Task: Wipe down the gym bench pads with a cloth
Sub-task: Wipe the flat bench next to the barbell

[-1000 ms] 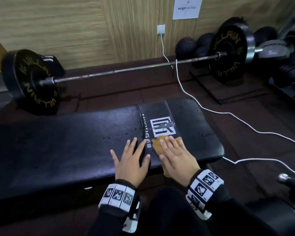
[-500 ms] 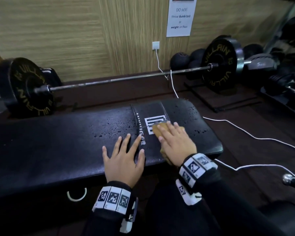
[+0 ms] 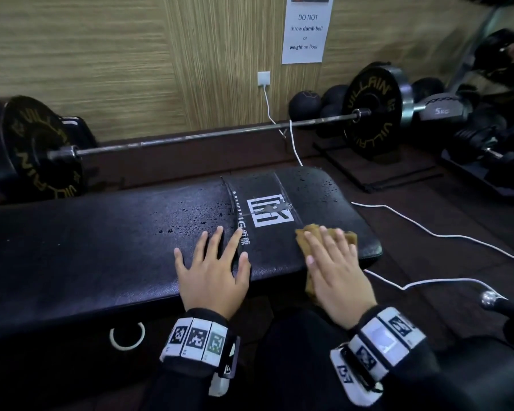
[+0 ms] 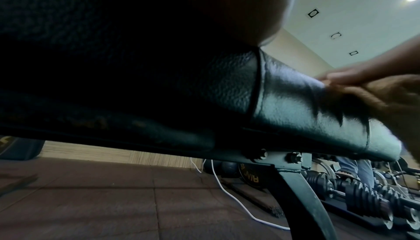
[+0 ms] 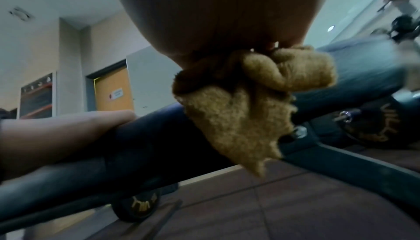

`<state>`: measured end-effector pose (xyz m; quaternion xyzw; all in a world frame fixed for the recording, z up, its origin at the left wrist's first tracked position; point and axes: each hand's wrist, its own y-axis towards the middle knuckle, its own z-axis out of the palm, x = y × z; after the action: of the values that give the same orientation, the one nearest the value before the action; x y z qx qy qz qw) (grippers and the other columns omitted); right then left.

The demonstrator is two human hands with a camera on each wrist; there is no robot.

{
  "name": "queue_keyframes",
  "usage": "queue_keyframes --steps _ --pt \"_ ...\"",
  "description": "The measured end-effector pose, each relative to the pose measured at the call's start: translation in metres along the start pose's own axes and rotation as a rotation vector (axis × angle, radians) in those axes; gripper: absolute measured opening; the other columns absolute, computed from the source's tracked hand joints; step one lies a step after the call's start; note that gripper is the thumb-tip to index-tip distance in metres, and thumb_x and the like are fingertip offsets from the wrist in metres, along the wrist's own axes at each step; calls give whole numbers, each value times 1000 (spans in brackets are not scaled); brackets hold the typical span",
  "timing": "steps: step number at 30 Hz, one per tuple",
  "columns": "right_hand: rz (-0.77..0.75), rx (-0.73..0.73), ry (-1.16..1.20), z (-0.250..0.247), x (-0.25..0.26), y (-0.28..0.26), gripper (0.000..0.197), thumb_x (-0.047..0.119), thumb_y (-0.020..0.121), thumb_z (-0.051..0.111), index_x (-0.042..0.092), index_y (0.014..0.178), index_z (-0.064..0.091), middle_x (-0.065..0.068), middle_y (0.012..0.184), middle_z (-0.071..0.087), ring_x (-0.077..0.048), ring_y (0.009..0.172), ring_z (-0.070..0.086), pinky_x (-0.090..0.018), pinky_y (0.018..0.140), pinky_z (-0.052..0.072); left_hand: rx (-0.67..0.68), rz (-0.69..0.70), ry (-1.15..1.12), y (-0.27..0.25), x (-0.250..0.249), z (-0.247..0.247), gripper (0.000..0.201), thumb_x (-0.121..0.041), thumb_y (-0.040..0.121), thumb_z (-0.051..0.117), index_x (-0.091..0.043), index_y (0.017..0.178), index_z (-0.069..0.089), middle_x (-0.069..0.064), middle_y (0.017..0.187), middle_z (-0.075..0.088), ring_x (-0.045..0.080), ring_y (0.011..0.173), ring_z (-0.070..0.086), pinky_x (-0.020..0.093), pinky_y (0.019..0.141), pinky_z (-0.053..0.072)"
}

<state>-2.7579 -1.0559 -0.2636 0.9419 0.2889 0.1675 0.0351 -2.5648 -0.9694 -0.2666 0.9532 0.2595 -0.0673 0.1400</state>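
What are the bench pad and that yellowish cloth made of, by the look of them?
Bench pad: probably vinyl or faux leather, judging by its black pebbled grain, slight sheen, stitched seam and droplets beading on top. Cloth: looks like terry or microfibre, mustard yellow with a fuzzy nap, crumpling softly under the right hand.

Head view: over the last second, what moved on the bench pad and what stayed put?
The right hand, fingers flat on the tan cloth, slid it rightward, off the white logo toward the near right end of the bench pad; part of the cloth hangs over the front edge. Nothing was grasped or released. The left hand stayed flat, fingers spread, left of the logo. Water droplets remain beyond it.
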Motion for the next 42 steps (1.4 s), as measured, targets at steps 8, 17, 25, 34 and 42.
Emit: queue_keyframes --steps 8,17,25,34,42 --pt "-44 177 -3 -8 -16 78 47 34 101 27 35 147 20 5 158 12 -20 145 7 -40 116 4 4 3 -3 0 2 0 54 -57 90 15 -53 142 26 -17 154 27 9 145 16 55 114 4" --pt "184 -8 103 -18 -54 27 48 29 100 34 25 147 26 -2 157 13 -29 144 6 -45 115 6 -28 3 -9 1 1 4 54 -55 89 18 -49 139 37 -12 150 37 13 142 27 57 113 9" --pt "-129 51 -29 4 6 37 47 37 100 28 34 146 24 7 157 14 -20 145 8 -41 116 5 -28 19 8 0 4 6 52 -57 91 18 -52 142 29 -14 153 31 11 143 22 56 113 6" --pt "257 -22 173 -21 -67 74 46 32 99 34 28 145 30 -3 155 23 -29 143 14 -48 116 9 -21 39 -2 -1 7 6 50 -57 94 20 -50 144 24 -14 155 27 12 145 17 55 115 3" --pt "651 -352 584 -7 -19 23 60 29 99 40 8 148 14 -31 151 5 -43 139 9 -42 114 11 3 43 -10 0 8 8 53 -59 93 13 -50 145 19 -14 156 22 12 146 13 55 115 -1"
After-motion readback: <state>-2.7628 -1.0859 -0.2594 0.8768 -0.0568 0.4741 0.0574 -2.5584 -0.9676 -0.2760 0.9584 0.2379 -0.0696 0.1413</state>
